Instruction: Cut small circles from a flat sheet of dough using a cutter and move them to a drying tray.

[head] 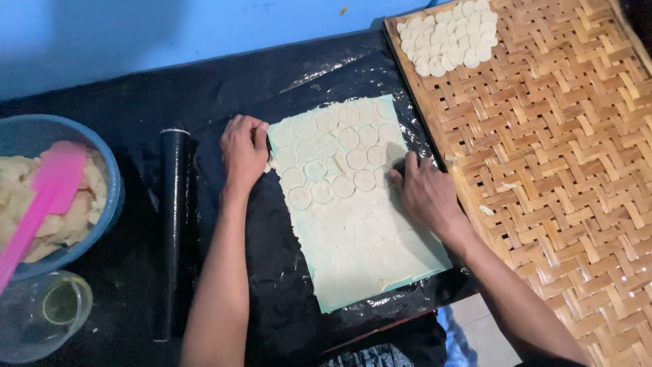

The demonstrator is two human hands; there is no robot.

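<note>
Centre of frame: a thin rolled dough sheet (353, 224) lies flat on black plastic sheeting (272, 299), its upper half scored with rows of cut circles (333, 156), its lower half uncut. The left hand (243, 151) rests fingers-down on the sheet's upper left edge, clamped on nothing. The right hand (424, 190) presses at the right edge beside the last circles; whether its curled fingers enclose a cutter cannot be told. The step in hand appears to be cutting rounds, about half done; judged from this, the next move calls for working into the uncut lower part. At upper right, a woven bamboo tray (564, 170) holds finished dough discs (448, 37). Left of centre lies a dark rolling pin (173, 231); far left, a blue bowl (112, 177) of dough scraps with a pink spatula (41, 204), and a clear cup (41, 316).
</note>
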